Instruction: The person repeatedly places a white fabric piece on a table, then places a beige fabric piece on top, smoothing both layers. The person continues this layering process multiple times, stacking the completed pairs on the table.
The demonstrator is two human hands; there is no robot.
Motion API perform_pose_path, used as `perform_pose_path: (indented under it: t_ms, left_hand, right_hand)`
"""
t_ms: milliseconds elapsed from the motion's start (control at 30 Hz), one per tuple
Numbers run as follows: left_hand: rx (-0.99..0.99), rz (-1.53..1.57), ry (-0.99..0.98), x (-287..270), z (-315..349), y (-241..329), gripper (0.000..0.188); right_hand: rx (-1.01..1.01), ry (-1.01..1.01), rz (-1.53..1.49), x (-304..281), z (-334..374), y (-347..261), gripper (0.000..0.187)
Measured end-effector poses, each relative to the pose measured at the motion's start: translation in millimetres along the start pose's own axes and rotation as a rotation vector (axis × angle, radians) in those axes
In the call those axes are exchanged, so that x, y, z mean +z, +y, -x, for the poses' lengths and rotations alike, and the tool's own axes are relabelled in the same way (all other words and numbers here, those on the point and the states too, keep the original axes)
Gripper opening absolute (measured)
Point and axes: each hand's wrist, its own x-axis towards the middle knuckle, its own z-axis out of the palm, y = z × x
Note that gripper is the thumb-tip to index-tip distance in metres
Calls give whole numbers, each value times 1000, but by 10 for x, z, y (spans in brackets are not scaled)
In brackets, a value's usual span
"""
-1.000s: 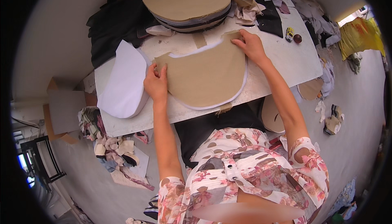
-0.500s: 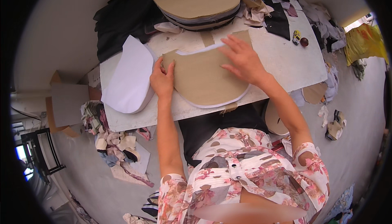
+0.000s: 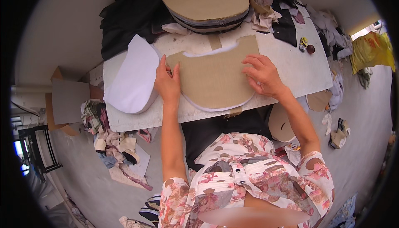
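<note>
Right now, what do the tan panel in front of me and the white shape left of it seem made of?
The tan panel is probably matte woven cloth, judging by its dull, faintly grained surface. The white shape looks smooth, matte and crisp-edged, perhaps stiff fabric or foam; I can't tell which.

Soft, fairly even light reaches your fingers (image 3: 253,60), with only faint shadows around them. The tan piece (image 3: 218,76) between them looks matte; the white piece (image 3: 132,76), left of them, reads very pale. Far to their upper right, a bright patch (image 3: 376,25) glares. Well below them, a smeared oval (image 3: 253,217) hides detail; farthest out, straight edges bow into black.
</note>
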Motion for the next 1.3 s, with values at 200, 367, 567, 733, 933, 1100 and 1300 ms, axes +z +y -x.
perform_pose_path:
  t_ms: [200,367,567,733,933,1100,1300]
  left_hand:
    - [439,-192,-179,159,178,265,68]
    - [383,-262,-383,150,245,138,74]
    - [393,-237,-367,130,265,84,77]
    - [381,-186,-349,114,262,94,76]
    - [376,275,79,-233,476,-30,38]
    - [9,403,560,-880,660,-463,15]
    - [-376,355,708,-1376,549,-1174,19]
  right_hand:
    - [173,-34,128,283,-266,14,63]
    - [240,-121,204,539,-205,153,67]
    - [246,-162,228,562,-201,157,69]
    - [318,-208,188,543,-265,133,69]
    - [94,223,-509,629,-1392,-879,19]
    - [-128,14,-561,1464,-2118,-1695,16]
    - [-161,-156,-343,2012,-2355,-1983,11]
